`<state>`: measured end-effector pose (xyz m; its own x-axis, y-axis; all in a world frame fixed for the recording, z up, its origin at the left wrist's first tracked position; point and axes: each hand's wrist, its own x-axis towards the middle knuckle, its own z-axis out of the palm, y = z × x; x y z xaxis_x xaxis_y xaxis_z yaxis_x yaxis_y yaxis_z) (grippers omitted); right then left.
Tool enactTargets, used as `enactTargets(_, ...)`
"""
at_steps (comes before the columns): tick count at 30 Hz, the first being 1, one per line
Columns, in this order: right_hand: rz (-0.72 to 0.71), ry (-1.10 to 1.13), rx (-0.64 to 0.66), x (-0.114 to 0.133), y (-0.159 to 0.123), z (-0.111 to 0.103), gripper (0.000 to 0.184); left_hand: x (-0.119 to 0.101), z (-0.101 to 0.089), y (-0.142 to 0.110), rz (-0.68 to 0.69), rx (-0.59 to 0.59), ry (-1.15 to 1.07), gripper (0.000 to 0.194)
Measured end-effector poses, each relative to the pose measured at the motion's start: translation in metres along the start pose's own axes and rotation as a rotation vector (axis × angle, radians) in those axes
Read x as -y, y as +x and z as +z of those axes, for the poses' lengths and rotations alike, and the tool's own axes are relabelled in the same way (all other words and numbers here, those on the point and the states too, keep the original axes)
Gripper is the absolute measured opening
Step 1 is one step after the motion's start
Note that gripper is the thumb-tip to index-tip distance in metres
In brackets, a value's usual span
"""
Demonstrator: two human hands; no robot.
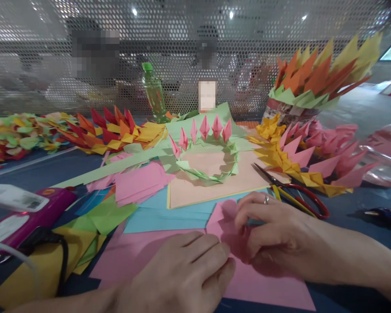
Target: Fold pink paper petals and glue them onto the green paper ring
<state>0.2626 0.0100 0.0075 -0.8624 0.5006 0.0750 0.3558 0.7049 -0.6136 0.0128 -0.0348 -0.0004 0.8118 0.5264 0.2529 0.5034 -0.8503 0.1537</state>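
Note:
A small pink paper piece (pixel 222 217), curled over at its far end, stands between my two hands above larger pink sheets (pixel 280 291). My right hand (pixel 273 234), with a ring on one finger, bends its fingers and thumb round the right side of this piece. From the left, my left hand (pixel 185 269) lies back up with curled fingers pressed together at the piece's near end; its fingertips are partly hidden. Just ahead are blue sheets (pixel 166 217) and a peach sheet (pixel 195 191). On that rests a green folded-paper ring (pixel 211 177) with several pink points (pixel 204 127).
Scissors (pixel 289 191) lie beyond my right hand, a pen (pixel 384 216) at far right. Pink slips (pixel 140 180), a purple device (pixel 29 217) with a cable and yellow paper (pixel 45 269) lie left. Folded-paper pieces (pixel 107 130), a green-capped bottle (pixel 154 95) and mesh screen (pixel 182 52) stand behind.

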Motion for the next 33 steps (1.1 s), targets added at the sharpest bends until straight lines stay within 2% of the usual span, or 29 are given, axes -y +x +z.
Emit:
enactTargets(4, 0.018, 0.091, 0.078, 0.006, 0.000, 0.002, 0.018, -0.001, 0.000, -0.003, -0.007, -0.009, -0.038, 0.029)
enactTargets(8, 0.122, 0.054, 0.038, 0.005, 0.000, 0.001, 0.013, 0.000, 0.000, -0.004, -0.033, -0.022, -0.123, 0.022)
enactTargets(15, 0.226, 0.047, -0.004, 0.000, 0.000, 0.003, 0.009, 0.005, 0.001, 0.002, -0.020, -0.039, -0.201, 0.029)
enactTargets(22, 0.232, -0.006, -0.126, 0.002, 0.004, 0.016, 0.015, 0.004, 0.000, -0.001, -0.036, -0.056, -0.176, 0.026)
enactTargets(28, 0.211, -0.051, -0.141, 0.001, 0.003, 0.019, 0.016, 0.003, 0.001, -0.001, 0.003, -0.065, -0.110, 0.035)
enactTargets(33, 0.243, -0.046, -0.140, -0.002, 0.001, 0.019, 0.014, 0.000, 0.008, -0.003, 0.012, -0.204, 0.014, 0.041)
